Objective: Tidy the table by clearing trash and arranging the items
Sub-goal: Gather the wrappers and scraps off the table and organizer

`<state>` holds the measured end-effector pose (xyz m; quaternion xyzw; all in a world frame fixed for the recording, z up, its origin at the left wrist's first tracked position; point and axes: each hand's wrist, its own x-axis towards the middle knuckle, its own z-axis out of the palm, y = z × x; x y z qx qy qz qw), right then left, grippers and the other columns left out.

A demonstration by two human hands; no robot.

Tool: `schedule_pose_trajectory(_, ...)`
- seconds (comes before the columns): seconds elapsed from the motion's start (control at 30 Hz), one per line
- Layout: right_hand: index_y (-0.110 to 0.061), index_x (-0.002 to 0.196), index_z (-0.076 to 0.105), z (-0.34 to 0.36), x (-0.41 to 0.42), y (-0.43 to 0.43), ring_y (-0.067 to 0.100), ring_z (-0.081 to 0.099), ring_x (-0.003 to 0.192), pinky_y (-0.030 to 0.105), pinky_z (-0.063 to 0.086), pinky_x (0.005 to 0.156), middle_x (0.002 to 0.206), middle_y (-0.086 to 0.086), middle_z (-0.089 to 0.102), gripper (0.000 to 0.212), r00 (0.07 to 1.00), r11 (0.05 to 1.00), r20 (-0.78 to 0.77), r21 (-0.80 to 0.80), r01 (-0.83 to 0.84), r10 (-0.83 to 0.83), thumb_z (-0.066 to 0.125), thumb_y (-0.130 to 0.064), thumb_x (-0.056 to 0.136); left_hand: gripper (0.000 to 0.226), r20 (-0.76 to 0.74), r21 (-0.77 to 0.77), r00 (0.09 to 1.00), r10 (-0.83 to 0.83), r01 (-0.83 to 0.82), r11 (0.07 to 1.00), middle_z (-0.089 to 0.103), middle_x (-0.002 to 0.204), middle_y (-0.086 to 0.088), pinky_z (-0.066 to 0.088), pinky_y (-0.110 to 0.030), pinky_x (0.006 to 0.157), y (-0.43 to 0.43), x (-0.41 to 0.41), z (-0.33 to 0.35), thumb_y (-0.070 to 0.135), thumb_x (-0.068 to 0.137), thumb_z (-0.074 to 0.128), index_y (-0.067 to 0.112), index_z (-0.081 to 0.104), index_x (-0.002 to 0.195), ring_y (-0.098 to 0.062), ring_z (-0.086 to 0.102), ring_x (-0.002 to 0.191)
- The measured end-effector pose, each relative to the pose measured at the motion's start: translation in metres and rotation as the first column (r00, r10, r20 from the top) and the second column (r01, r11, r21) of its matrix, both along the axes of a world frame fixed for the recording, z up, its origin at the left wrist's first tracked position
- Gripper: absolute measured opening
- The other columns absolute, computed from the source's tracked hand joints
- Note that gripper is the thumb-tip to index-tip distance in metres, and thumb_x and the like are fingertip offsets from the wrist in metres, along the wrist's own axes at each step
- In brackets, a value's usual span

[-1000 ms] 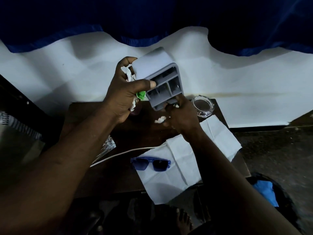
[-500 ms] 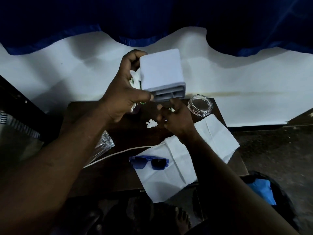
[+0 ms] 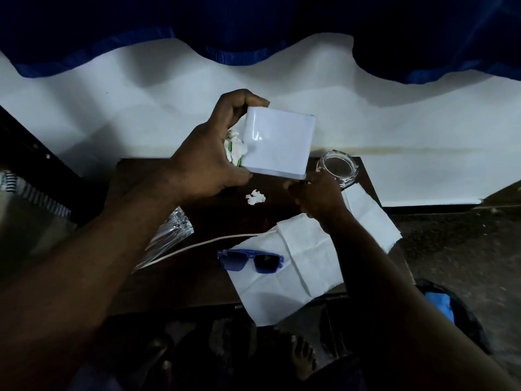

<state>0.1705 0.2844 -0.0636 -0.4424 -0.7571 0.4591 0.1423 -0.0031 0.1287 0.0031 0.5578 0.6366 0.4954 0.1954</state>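
Box (image 3: 277,145), white, gripped w/ scraps (image 3: 235,148) in L hand (image 3: 208,162); R hand (image 3: 318,198): grip unclear.

The box (image 3: 277,142) is plain glossy white. The wad (image 3: 235,148) beside it is white with green. The scrap (image 3: 255,196) is white on the dark brown desk (image 3: 180,280). The sunglasses (image 3: 249,261) have a blue frame and dark lenses. The paper sheet (image 3: 298,275) and cord (image 3: 214,240) are white, and the jar (image 3: 338,167) is clear. The curtain (image 3: 253,21) is deep blue, and the fabric (image 3: 42,197) is striped black and white.
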Motion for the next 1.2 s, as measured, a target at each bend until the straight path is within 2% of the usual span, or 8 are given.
schedule_pose_trajectory(0.17,-0.024,0.071,0.075,-0.005,-0.001,0.0,0.002,0.05,0.052,0.022,0.037,0.056,0.053,-0.014,0.059,0.016,1.0,1.0,-0.007,-0.004,-0.006,0.006,0.076,-0.025,0.087,0.101,0.017,0.032,0.999,0.04,-0.041,0.999,0.052,0.145,0.017,0.051,-0.019,0.093,-0.006,-0.002,-0.004,0.003,0.058,0.086,0.034,0.039,0.142,-0.006,0.049,0.137)
schedule_pose_trajectory(0.27,-0.024,0.074,0.077,-0.009,-0.004,0.0,0.002,0.053,0.054,0.026,0.043,0.061,0.053,-0.016,0.061,0.012,1.0,0.999,0.003,0.046,-0.01,0.009,0.077,-0.026,0.085,0.1,0.058,0.076,0.996,0.066,-0.071,0.995,0.051,0.146,0.013,0.048,-0.022,0.102,-0.007,-0.007,-0.004,-0.003,0.058,0.087,0.025,0.039,0.141,-0.008,0.042,0.144)
schedule_pose_trajectory(0.4,-0.029,0.071,0.076,-0.012,-0.007,0.0,0.005,0.062,0.062,0.028,0.053,0.072,0.057,-0.016,0.066,0.013,0.995,0.99,0.09,0.13,-0.059,0.047,0.077,-0.032,0.084,0.101,0.234,0.072,0.97,0.06,-0.079,0.994,0.054,0.145,0.015,0.06,-0.024,0.076,-0.009,-0.011,-0.006,-0.004,0.057,0.089,0.03,0.041,0.139,-0.008,0.051,0.133)
schedule_pose_trajectory(0.5,-0.029,0.078,0.078,-0.012,-0.011,-0.003,0.009,0.069,0.077,0.032,0.058,0.084,0.075,-0.012,0.075,0.008,0.992,0.987,0.102,0.142,-0.082,0.068,0.076,-0.034,0.084,0.098,0.348,0.047,0.925,0.153,-0.181,0.982,0.056,0.14,0.015,0.063,-0.043,0.077,-0.007,-0.014,-0.01,0.002,0.052,0.09,0.039,0.047,0.131,-0.014,0.053,0.13)
schedule_pose_trajectory(0.63,-0.028,0.11,0.077,-0.016,-0.02,-0.02,0.019,0.071,0.107,0.03,0.053,0.097,0.109,-0.004,0.078,0.027,0.977,0.95,0.165,0.26,-0.174,0.134,0.077,-0.038,0.084,0.09,0.653,0.001,0.716,0.248,-0.328,0.945,0.06,0.132,-0.007,0.06,-0.042,0.061,0.001,-0.02,-0.011,0.0,0.045,0.088,0.03,0.055,0.123,-0.03,0.063,0.114)
schedule_pose_trajectory(0.8,-0.035,0.139,0.054,-0.029,-0.037,-0.043,0.038,0.069,0.107,0.04,0.056,0.086,0.116,0.01,0.075,0.058,0.904,0.867,0.343,0.333,-0.372,0.256,0.072,-0.048,0.085,0.064,0.875,-0.149,0.392,0.283,-0.338,0.929,0.059,0.114,-0.012,0.054,-0.034,0.061,0.005,-0.025,-0.012,-0.009,0.066,0.073,0.018,0.049,0.119,-0.03,0.066,0.087)
schedule_pose_trajectory(0.97,-0.013,0.105,0.071,-0.036,-0.045,-0.05,0.044,0.07,0.095,0.042,0.055,0.074,0.104,0.017,0.073,0.035,0.917,0.836,0.37,0.447,-0.318,0.151,0.07,-0.043,0.088,0.018,0.847,-0.34,0.35,0.401,-0.222,0.914,0.038,0.073,-0.004,0.019,-0.015,0.041,0.003,-0.028,-0.013,0.005,0.08,0.063,0.016,0.054,0.07,-0.014,0.026,0.044)
schedule_pose_trajectory(1.2,-0.012,0.099,0.074,-0.02,-0.042,-0.05,0.042,0.071,0.094,0.043,0.057,0.074,0.102,0.016,0.074,0.025,0.913,0.841,0.393,0.454,-0.295,0.108,0.067,-0.031,0.085,0.013,0.895,-0.351,0.224,0.386,-0.184,0.918,0.044,0.08,0.0,0.022,-0.015,0.038,0.005,-0.032,-0.016,0.01,0.084,0.061,0.018,0.057,0.075,-0.009,0.027,0.051)
